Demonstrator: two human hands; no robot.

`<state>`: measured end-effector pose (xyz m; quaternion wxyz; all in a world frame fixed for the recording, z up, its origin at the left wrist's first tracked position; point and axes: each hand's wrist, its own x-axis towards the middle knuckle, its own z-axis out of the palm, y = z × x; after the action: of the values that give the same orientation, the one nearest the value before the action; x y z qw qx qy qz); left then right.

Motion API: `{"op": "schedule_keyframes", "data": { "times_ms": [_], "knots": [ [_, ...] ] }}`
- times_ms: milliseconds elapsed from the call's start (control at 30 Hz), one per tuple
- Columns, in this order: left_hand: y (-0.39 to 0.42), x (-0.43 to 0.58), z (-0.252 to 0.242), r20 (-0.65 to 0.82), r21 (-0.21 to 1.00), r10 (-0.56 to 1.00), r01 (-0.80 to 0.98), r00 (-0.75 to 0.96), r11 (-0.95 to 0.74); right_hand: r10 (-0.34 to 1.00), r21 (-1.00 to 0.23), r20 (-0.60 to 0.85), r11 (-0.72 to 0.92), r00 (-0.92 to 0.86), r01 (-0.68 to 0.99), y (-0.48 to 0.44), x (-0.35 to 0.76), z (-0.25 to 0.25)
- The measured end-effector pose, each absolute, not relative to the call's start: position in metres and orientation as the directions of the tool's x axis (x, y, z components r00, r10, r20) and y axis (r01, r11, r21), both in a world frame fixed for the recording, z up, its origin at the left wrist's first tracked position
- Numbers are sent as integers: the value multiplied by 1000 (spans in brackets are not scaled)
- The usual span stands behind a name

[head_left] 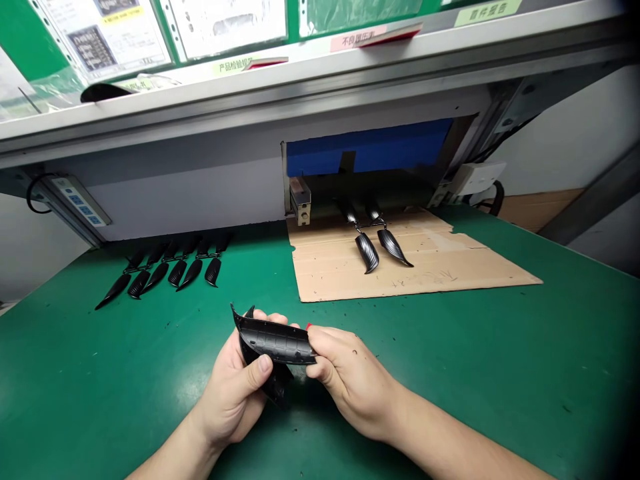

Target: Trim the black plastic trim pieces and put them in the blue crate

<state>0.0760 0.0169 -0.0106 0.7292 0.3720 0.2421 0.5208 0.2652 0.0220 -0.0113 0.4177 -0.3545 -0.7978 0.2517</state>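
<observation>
Over the front of the bench, my left hand (237, 387) is closed around curved black plastic parts. The upper black plastic part (275, 340) shows its hollow, ribbed inner face and a pointed tip at the left. Beneath it, a second black piece (275, 387) lies across my left palm, partly covered. My right hand (350, 373) has its thumb and fingers closed at the right end of the upper part. A small red bit (309, 327) peeks out by the right fingers; what it belongs to is hidden.
Several similar black parts (170, 270) joined by thin runners lie at the back left of the green bench (450, 373). Further black parts (367, 252) rest on a cardboard sheet (340, 280) below an opening. A metal shelf edge (320, 87) crosses above; a power strip (80, 199) hangs left.
</observation>
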Motion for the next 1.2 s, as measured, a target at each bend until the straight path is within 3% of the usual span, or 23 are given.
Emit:
{"op": "schedule_keyframes", "data": {
  "times_ms": [133, 233, 367, 467, 567, 867, 1200],
  "knots": [
    [19, 75, -8, 35, 809, 937, -561, 347, 178, 711, -774, 402, 600, -577, 201, 28, 278, -7],
    [22, 75, -5, 53, 805, 957, -579, 284, 127, 731, -783, 422, 592, -537, 191, 28, 277, -7],
    [22, 77, -3, 36, 777, 977, -621, 211, 106, 705, -590, 600, 709, -377, 387, 19, 258, -17],
    [19, 80, -5, 5, 773, 978, -621, 207, 128, 622, -428, 672, 769, -402, 475, 12, 245, -26],
    [19, 81, -7, 10, 790, 971, -597, 238, 138, 572, -345, 684, 800, -453, 491, 12, 244, -30],
    [26, 80, -6, 81, 820, 964, -566, 253, 80, 701, -371, 610, 664, -368, 650, 27, 266, -21],
    [24, 80, -7, 113, 806, 971, -591, 213, 36, 747, -181, 544, 550, -383, 815, 26, 260, -24]
  ]
}}
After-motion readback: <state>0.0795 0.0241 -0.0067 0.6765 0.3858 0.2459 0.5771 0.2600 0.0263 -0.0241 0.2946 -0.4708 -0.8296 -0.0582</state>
